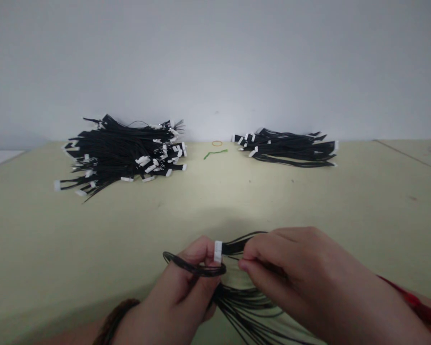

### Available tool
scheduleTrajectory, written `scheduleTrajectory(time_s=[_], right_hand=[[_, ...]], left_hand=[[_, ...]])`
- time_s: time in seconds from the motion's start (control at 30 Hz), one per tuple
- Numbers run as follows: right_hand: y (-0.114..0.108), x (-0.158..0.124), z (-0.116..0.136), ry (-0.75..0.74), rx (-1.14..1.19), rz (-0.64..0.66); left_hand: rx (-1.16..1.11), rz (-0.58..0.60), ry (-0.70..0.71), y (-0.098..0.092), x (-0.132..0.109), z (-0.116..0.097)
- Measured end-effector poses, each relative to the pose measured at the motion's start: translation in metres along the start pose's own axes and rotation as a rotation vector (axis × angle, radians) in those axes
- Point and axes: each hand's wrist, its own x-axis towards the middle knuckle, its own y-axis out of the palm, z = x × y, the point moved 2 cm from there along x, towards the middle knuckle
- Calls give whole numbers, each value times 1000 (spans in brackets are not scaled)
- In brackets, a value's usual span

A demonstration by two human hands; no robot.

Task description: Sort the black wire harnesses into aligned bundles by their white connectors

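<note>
My left hand (183,292) grips a bundle of thin black wires (244,302) ending in a white connector (218,251), which stands up just above its fingers. A coil of the black wire (194,267) loops around the fingers of that hand. My right hand (290,273) is close beside it, with its thumb and fingers pinching wires just right of the connector. The loose wire ends fan down toward the table under both hands, and the fingers hide part of the bundle.
Two piles of black wire harnesses with white connectors lie at the back of the pale green table (215,206), a large one (122,153) on the left and a smaller one (287,148) on the right. Between them are a rubber band (217,143) and a green twist tie (215,153).
</note>
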Motion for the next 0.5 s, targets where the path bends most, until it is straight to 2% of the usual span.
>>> scheduleTrajectory(time_s=[0.2, 0.37, 0.5], right_hand=[[0, -2, 3, -73, -32, -88], [2, -5, 7, -111, -65, -101], [9, -3, 7, -156, -115, -91]], left_hand=[[238, -9, 93, -3, -1, 1], [485, -29, 215, -5, -4, -5], [480, 8, 230, -3, -4, -6]])
